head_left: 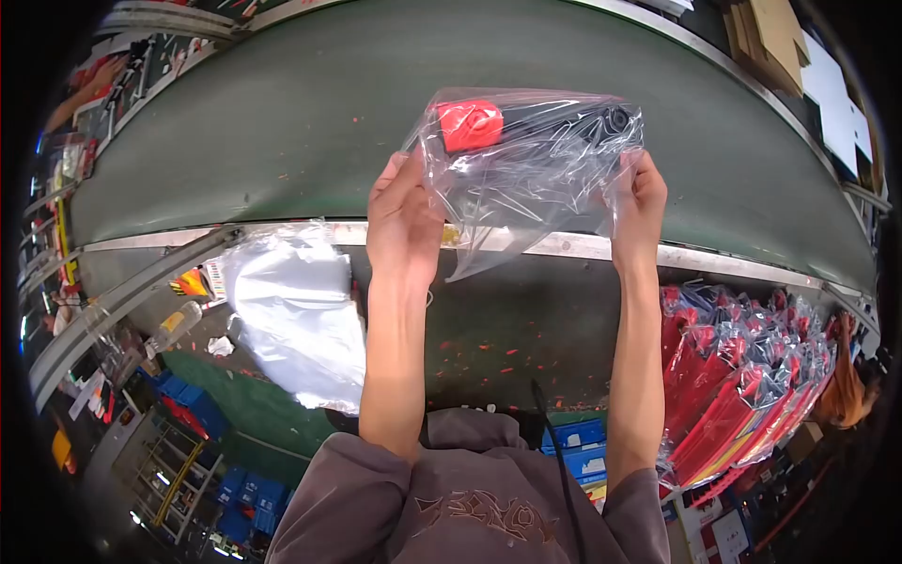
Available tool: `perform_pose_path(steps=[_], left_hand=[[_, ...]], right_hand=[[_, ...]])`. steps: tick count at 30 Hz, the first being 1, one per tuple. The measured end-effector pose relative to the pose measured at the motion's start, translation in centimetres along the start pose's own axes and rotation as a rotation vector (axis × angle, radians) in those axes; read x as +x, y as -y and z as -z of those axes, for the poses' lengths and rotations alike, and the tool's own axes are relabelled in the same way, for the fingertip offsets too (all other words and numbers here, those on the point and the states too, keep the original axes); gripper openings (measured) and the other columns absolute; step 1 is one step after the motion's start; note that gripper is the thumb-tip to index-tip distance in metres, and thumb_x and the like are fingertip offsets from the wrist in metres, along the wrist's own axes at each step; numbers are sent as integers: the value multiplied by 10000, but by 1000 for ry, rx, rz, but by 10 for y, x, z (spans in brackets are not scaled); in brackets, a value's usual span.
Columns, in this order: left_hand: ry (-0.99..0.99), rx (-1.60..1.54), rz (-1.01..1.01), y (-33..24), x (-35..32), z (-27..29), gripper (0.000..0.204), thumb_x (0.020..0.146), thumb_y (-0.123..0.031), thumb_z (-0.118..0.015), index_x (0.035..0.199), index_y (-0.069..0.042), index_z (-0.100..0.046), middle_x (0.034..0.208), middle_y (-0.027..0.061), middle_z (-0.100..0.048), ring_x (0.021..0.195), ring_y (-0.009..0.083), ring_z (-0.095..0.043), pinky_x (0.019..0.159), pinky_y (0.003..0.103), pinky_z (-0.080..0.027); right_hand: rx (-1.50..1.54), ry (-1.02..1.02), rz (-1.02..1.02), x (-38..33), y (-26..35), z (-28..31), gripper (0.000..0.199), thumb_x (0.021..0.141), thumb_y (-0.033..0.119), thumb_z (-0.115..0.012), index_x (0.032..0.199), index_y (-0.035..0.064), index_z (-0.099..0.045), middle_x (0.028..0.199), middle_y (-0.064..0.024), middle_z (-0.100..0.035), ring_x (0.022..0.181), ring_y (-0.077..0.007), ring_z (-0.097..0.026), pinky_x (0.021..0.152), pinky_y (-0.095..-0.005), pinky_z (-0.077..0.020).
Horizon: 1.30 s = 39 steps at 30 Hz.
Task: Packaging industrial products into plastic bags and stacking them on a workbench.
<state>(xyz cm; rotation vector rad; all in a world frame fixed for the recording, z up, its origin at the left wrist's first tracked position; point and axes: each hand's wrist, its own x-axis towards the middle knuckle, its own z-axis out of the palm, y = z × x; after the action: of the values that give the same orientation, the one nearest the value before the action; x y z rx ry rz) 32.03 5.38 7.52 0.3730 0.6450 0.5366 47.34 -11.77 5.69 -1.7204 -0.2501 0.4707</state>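
— So, both arms are stretched straight out in front, forearms nearly parallel, sleeves pushed back to the elbows.

— And the hands?

— The left hand [402, 224] stands upright, back toward us, its fingers closed on the left edge of a clear bag [526, 164]. The right hand [640, 199] does the same on the right edge, fingers pinched together over the plastic. Neither is open; both are clamped on the bag.

— What's in it?

— A black tool [564, 124] with a red end [469, 125], lying crosswise along the top of the bag. It sits above and between the two hands, the red end nearer the left one. The lower part of the bag hangs slack between the wrists, crumpled.

— Is the bag resting on anything?

— I can't tell for sure. It's held up over the green belt [282, 122], beyond the metal rail [564, 246].

— Anything else close by?

— Below and left of the left forearm lies a stack of white bags [296, 315]. Right of the right forearm there's a heap of red packs [742, 376] in clear wrap.
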Motion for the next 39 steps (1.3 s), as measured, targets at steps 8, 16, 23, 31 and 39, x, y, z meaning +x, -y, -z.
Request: perform_pose_path(steps=[8, 16, 23, 31, 39], left_hand=[[-115, 188, 116, 25, -14, -34, 157, 934, -181, -503, 875, -44, -554, 692, -16, -539, 544, 48, -433, 446, 204, -317], [-67, -132, 412, 10, -28, -52, 110, 924, -119, -491, 901, -28, -547, 719, -9, -484, 525, 46, -353, 414, 203, -267], [-163, 562, 141, 55, -24, -53, 58, 910, -111, -516, 898, -59, -493, 626, -47, -460, 493, 27, -321, 423, 183, -238], [-79, 391, -85, 88, 18, -54, 210, 929, -202, -491, 805, -50, -566, 797, -30, -566, 715, 57, -490, 670, 219, -392], [-235, 569, 9, 132, 53, -34, 239, 917, -210, -533, 740, -51, -516, 653, -17, -511, 555, 50, -443, 478, 229, -354]], right_hand=[[-107, 15, 23, 1, -8, 36, 282, 970, 276, -425, 794, 64, -482, 652, 70, -376, 574, -18, -336, 483, -202, -319], [24, 35, -156, 10, 7, 56, 200, 940, 215, -483, 838, 49, -529, 684, 67, -448, 591, -23, -370, 525, -185, -312], [76, 72, -169, 23, -9, 87, 163, 899, 158, -520, 979, 25, -569, 721, 37, -519, 583, -54, -446, 538, -186, -368], [158, -49, -130, 49, -17, 107, 109, 884, 35, -465, 831, 38, -559, 665, 45, -515, 560, -20, -433, 503, -163, -321], [52, 80, 49, 68, -16, 128, 99, 798, 85, -540, 852, 5, -564, 690, 15, -550, 632, -55, -494, 559, -211, -419]])
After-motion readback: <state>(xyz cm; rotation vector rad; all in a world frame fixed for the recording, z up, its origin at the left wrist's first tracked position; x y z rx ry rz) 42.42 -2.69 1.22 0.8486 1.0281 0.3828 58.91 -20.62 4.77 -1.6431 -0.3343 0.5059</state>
